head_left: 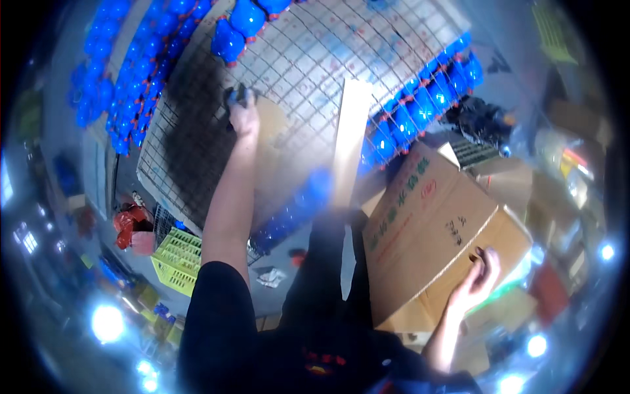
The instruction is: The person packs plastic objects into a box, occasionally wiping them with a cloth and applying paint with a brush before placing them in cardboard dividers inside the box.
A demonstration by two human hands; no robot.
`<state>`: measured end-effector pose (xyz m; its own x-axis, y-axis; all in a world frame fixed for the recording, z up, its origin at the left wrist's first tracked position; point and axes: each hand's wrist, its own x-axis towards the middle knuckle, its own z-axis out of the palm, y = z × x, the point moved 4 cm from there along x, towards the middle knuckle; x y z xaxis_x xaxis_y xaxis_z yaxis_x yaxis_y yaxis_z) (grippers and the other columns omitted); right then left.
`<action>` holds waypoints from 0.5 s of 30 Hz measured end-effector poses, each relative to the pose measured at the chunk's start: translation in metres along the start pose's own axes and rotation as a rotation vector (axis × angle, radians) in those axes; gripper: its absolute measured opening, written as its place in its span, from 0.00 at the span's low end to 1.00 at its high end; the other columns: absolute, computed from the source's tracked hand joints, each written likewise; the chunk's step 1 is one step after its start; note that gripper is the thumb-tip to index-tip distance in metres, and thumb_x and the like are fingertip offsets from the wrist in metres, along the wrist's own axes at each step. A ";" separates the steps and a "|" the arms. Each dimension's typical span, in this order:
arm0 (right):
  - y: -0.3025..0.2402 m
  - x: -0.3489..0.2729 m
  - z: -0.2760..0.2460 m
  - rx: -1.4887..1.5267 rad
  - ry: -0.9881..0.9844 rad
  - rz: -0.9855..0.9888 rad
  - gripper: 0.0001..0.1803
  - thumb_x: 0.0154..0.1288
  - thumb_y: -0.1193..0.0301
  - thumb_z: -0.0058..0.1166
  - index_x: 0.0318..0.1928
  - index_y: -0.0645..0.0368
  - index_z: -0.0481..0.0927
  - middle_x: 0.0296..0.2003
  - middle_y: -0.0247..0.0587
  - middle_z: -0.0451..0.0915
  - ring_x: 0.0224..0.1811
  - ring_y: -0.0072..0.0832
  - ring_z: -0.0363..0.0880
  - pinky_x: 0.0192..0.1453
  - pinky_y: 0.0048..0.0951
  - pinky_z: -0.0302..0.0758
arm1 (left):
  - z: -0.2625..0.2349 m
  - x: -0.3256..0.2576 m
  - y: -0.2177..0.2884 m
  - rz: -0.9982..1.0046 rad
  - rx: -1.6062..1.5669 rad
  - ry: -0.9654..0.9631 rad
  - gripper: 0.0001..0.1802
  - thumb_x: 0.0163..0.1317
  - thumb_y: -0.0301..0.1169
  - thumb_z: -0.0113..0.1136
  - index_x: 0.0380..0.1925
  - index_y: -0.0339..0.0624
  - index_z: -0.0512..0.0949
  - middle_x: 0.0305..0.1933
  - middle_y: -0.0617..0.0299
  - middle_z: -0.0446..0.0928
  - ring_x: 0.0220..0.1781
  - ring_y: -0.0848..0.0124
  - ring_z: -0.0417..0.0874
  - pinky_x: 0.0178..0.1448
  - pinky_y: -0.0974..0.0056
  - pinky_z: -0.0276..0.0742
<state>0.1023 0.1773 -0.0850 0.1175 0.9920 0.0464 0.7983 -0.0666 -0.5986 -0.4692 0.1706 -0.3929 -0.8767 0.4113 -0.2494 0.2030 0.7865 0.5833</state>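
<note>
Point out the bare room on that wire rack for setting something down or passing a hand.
Free: the middle of the wire rack, between the left hand and the pale upright board. Crowded: rows of blue items along the left edge, more blue items on the right, and a cluster at the top. The right hand rests on the cardboard box.

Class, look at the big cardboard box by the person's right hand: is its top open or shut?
Open. The cardboard box has flaps standing loose at its upper end, and the right hand grips its lower edge.

Black short-sleeve shirt w/ small red chest mark, forearms bare, no gloves.
</note>
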 end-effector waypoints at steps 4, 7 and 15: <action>-0.110 0.035 0.035 0.336 -0.072 -0.387 0.10 0.74 0.79 0.47 0.52 0.66 0.75 0.50 0.54 0.76 0.41 0.35 0.82 0.44 0.35 0.83 | -0.007 0.102 0.002 0.130 -0.237 -0.096 0.37 0.69 0.55 0.54 0.64 0.32 0.68 0.58 0.41 0.79 0.62 0.48 0.78 0.64 0.55 0.71; -0.180 0.052 0.109 0.350 -0.292 -0.404 0.09 0.70 0.80 0.51 0.49 0.69 0.78 0.50 0.55 0.77 0.46 0.37 0.82 0.48 0.33 0.83 | -0.003 0.122 0.001 0.104 -0.127 -0.192 0.37 0.71 0.56 0.47 0.61 0.31 0.71 0.61 0.37 0.75 0.64 0.46 0.75 0.65 0.54 0.69; -0.176 0.050 0.313 1.097 -0.937 0.703 0.26 0.77 0.61 0.49 0.67 0.63 0.66 0.58 0.47 0.75 0.58 0.38 0.78 0.57 0.39 0.80 | -0.082 -0.067 0.047 -0.386 -0.738 -0.956 0.25 0.68 0.58 0.53 0.38 0.47 0.73 0.28 0.63 0.75 0.26 0.71 0.74 0.31 0.65 0.71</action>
<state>-0.2167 0.2726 -0.2273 -0.4546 0.5398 -0.7085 -0.0931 -0.8199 -0.5649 -0.4364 0.1423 -0.2850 -0.0987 0.6230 -0.7760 -0.5555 0.6124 0.5624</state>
